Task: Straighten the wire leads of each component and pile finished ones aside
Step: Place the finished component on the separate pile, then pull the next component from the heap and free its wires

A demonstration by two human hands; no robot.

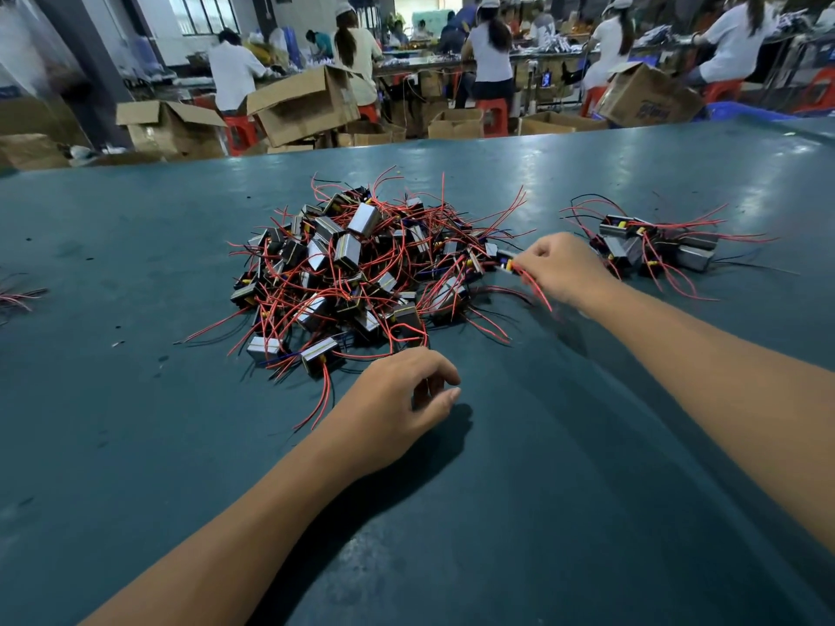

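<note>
A: What's hard to read here?

B: The big pile of components (348,268) is a tangle, red and black leads crossing over the little blocks, so the lower ones are mostly buried. At the left edge of the view a few red wires (18,295) are cut off, whatever they belong to out of view.

A: And the hands?

B: The right hand (560,268) reaches out to the pile's right fringe, fingers curled, pinching one component (505,260) with red leads trailing under the palm. How firm that pinch is, I cannot tell. The left hand (397,399) hovers near the front of the pile, fingers loosely curved, thumb out, holding nothing, just clear of a red lead.

A: Finished ones?

B: A smaller pile (655,246) sits right of the right hand, apart from the big one.

A: Room to move?

B: Plenty. Bare green tabletop (497,512) spreads in front of both forearms and off to the left, far edge well behind the piles.
</note>
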